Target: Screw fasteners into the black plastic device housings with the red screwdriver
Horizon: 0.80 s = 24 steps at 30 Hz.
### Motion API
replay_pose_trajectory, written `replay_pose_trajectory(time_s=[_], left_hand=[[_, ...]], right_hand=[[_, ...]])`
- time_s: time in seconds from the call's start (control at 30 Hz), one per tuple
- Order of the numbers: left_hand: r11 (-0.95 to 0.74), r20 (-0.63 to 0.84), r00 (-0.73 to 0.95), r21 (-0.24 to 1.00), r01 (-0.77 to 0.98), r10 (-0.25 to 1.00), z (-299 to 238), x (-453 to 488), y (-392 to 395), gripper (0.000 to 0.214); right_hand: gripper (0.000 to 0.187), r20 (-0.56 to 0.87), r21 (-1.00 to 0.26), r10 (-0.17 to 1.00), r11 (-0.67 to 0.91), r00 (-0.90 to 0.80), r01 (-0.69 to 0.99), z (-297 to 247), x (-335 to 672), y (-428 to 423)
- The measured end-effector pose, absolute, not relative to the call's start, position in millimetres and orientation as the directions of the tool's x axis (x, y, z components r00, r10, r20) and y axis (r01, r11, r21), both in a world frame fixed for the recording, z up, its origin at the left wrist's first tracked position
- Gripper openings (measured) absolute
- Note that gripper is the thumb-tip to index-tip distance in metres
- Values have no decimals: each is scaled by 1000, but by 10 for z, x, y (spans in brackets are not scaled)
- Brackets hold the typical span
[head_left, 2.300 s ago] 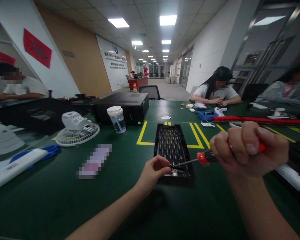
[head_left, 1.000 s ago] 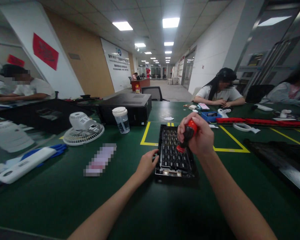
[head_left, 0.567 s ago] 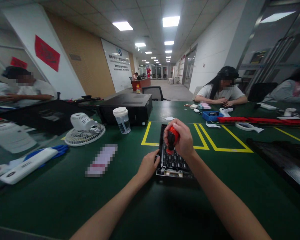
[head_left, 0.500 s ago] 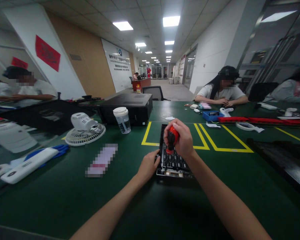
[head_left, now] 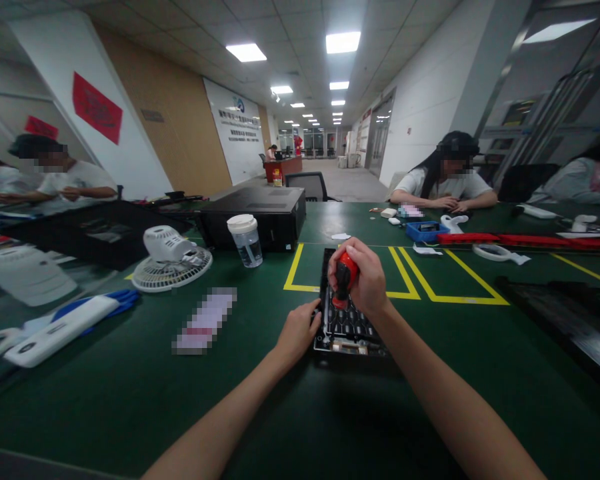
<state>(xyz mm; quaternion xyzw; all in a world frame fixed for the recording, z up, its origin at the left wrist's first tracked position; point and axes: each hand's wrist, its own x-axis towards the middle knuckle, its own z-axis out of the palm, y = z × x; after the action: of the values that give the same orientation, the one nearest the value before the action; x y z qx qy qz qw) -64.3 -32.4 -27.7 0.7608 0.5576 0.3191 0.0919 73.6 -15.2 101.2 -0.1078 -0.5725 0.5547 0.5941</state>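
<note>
A black rectangular frame (head_left: 353,327) with a honeycomb-like grid inside lies on the green table in front of me. My left hand (head_left: 299,328) grips its left edge, with the thumb and fingers at the rim. Above the frame, my right hand (head_left: 364,273) is wrapped around the red and black handle of a screwdriver (head_left: 347,270). The screwdriver points down into the frame, and its tip is too dark to make out. My right hand and forearm cover the frame's right side and part of its far end.
A clear cup (head_left: 246,241), a white fan (head_left: 172,261) and a blurred-out flat item (head_left: 206,321) are to the left. Behind them stands a black box (head_left: 253,213). A dark panel (head_left: 570,320) lies right; a blue tray (head_left: 425,231) sits near a seated person (head_left: 443,180).
Both my hands, the screwdriver and the frame keep almost the same places. At the far left, a co-worker's hands have shifted.
</note>
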Motion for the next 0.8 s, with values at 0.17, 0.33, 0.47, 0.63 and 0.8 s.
replay_pose_trajectory(time_s=[0.17,0.33,0.47,0.63,0.8], left_hand=[[-362,381,179,488,794,907,-279,-641,-320,36],[-358,380,179,478,802,907,-282,-643,-317,36],[-363,385,182,473,803,905,-273,-639,-325,36],[-366,387,184,474,801,903,-263,-634,-331,36],[-367,388,183,482,795,904,-250,-639,-325,36]], right_hand=[[18,563,-763,781,366,-270,-533,1001,739,-156],[18,559,-765,784,362,-270,-533,992,741,-159],[18,550,-771,791,357,-269,-528,997,733,-159],[17,539,-776,796,342,-277,-530,999,727,-162],[17,542,-773,792,340,-281,-535,992,727,-161]])
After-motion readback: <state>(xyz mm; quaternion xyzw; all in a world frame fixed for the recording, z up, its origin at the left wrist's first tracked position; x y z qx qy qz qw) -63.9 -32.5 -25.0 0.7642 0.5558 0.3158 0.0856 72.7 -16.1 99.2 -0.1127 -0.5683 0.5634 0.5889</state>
